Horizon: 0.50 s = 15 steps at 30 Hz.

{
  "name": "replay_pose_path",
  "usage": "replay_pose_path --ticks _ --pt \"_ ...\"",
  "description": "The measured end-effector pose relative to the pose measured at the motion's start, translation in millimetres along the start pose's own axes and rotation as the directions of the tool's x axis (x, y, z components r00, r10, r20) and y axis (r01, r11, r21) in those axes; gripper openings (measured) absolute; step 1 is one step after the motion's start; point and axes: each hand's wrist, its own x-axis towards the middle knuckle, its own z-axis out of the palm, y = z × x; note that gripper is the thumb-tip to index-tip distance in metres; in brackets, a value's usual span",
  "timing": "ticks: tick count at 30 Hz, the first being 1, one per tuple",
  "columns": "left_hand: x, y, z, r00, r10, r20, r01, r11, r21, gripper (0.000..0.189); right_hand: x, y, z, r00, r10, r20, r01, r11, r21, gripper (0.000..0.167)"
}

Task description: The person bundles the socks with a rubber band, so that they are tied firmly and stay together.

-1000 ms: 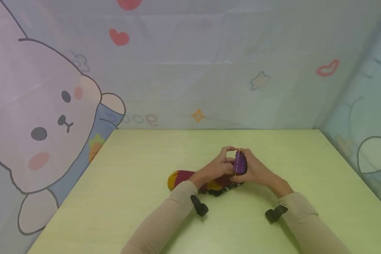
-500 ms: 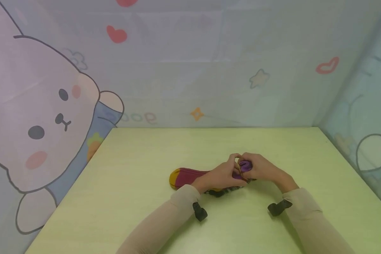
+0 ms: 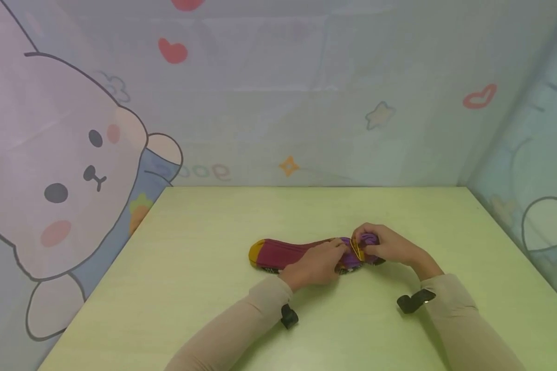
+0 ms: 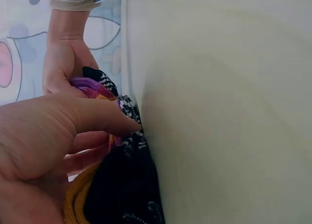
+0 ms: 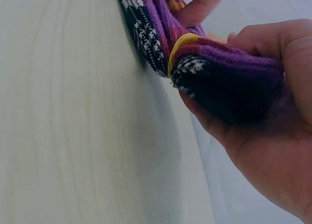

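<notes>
A pair of socks (image 3: 280,252), maroon with a mustard toe, purple cuffs and a black-and-white patterned side, lies lengthwise on the table. A thin yellow rubber band (image 5: 176,51) circles it near the cuff end and draws the fabric into a narrow waist. My left hand (image 3: 316,264) holds the middle of the socks, thumb on the patterned side (image 4: 129,165) and fingers across the far side. At the cuff end, my right hand (image 3: 392,246) grips the bunched purple and black fabric (image 5: 229,87) between thumb and fingers, just beyond the band. Part of the socks is hidden under my left hand.
The pale yellow-green table (image 3: 204,221) extends around the socks. Behind it stands a light cloth backdrop (image 3: 269,113) printed with a cartoon animal, hearts and stars. Black wrist mounts (image 3: 289,316) sit on both beige sleeves.
The rubber band, earlier stretched between my fingers, now sits around the socks near the cuffs. My left hand has shifted left onto the middle; my right hand has moved slightly right with the cuff end.
</notes>
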Motion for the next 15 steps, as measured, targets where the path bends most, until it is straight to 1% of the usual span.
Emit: replay_pose_path --ticks 2,5,9,12,15 --pt "-0.4 0.5 0.7 1.0 0.009 0.004 -0.009 0.999 0.038 0.051 -1.0 1.5 0.0 1.0 0.005 0.001 -0.005 1.0 -0.015 0.025" --pt "-1.1 1.3 0.6 0.999 0.037 0.008 -0.038 0.997 0.061 0.048 -2.1 2.4 -1.0 1.0 0.008 0.002 -0.008 0.999 -0.037 0.026" --pt "-2.2 0.6 -0.8 0.997 0.08 0.002 -0.08 0.994 0.078 0.037 -1.8 1.3 -2.1 0.999 -0.043 0.02 0.044 0.997 -0.064 0.029" --pt "-2.7 -0.8 -1.8 0.994 0.106 0.002 -0.106 0.99 0.093 0.029 0.1 1.4 -1.6 0.995 -0.089 0.04 0.093 0.988 -0.123 0.029" --pt "-2.2 -1.2 -2.6 0.994 0.113 0.01 -0.113 0.989 0.09 0.03 1.7 4.4 -1.7 0.993 -0.11 0.05 0.118 0.968 -0.22 0.027"
